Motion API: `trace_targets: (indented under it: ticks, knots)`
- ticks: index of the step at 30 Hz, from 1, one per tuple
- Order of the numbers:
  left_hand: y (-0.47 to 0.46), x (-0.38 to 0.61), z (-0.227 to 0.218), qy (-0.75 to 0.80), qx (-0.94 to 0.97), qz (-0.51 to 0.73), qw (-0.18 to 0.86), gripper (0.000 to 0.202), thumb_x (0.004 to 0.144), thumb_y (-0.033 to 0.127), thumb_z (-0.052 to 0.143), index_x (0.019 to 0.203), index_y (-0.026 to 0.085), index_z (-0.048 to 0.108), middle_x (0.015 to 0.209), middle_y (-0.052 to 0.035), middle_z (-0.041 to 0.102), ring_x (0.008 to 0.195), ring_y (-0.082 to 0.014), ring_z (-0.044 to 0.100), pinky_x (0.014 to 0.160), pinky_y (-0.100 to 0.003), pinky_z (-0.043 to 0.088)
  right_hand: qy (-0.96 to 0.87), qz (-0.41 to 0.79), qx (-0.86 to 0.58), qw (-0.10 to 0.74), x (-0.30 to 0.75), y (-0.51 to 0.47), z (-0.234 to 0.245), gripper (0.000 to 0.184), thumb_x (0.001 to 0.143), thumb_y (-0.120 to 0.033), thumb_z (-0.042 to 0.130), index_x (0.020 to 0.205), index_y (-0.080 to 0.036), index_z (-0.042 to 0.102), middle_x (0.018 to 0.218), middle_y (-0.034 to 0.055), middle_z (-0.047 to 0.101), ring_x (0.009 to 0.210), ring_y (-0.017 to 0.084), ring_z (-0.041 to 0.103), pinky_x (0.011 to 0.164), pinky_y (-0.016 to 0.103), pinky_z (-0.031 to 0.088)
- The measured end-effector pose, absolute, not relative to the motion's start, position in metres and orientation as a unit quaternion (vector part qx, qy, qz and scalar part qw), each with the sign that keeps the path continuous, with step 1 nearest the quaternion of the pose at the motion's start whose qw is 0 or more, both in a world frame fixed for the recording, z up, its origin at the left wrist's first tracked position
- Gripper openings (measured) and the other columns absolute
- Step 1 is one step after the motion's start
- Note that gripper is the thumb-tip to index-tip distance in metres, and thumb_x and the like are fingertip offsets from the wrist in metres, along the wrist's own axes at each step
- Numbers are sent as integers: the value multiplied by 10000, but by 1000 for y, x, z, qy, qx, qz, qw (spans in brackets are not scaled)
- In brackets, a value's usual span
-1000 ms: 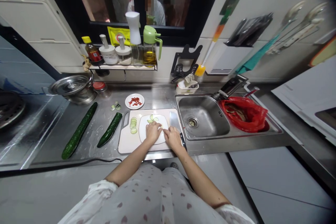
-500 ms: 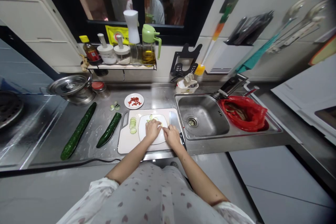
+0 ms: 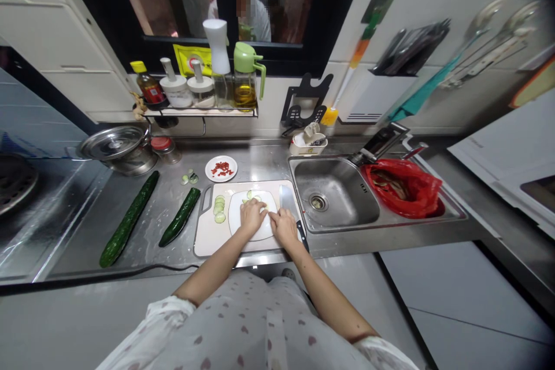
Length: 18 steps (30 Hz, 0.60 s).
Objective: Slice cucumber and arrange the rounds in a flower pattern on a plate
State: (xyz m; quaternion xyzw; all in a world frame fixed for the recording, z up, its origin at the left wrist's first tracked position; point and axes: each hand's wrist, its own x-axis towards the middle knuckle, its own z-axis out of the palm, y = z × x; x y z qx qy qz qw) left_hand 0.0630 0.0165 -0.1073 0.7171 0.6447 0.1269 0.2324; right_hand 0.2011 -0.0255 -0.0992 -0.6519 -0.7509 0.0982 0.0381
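Over the white plate (image 3: 236, 222), my left hand (image 3: 252, 217) has its fingers curled at a pale cucumber slice near the plate's middle. My right hand (image 3: 284, 226) is at the plate's right side, thumb and fingertips drawn together; anything in them is too small to make out. Several cucumber slices (image 3: 249, 195) lie at the far rim, partly hidden by my left hand. The plate rests on a cutting board (image 3: 212, 237). A row of cucumber slices (image 3: 219, 208) is on the board's left, and a kitchen knife (image 3: 287, 196) lies along its right.
Left of the board lie a cut cucumber (image 3: 180, 217) and a longer whole cucumber (image 3: 130, 219). Behind are cucumber ends (image 3: 189, 177) and a small plate (image 3: 208, 176) of chopped red pieces. The sink (image 3: 338, 193) is to the right, with a red bag (image 3: 416, 191) beside it.
Both hands stay over the plate in almost the same pose. The whole view has shifted very slightly; no object has visibly moved.
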Motion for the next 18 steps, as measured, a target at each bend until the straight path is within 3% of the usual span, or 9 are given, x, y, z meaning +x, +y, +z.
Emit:
trace_targets:
  ticks: [18]
  knots:
    - [16,64,-106,647,715,136,227,241,897,362,549,1056,260,699,1069,-65,648,1085,-251,538,934,-386,332,-749,104,-651,58,201,-26,-102,317,952,-265,450,1166,-271,685,967,88,582,932,213,475,807,306,347]
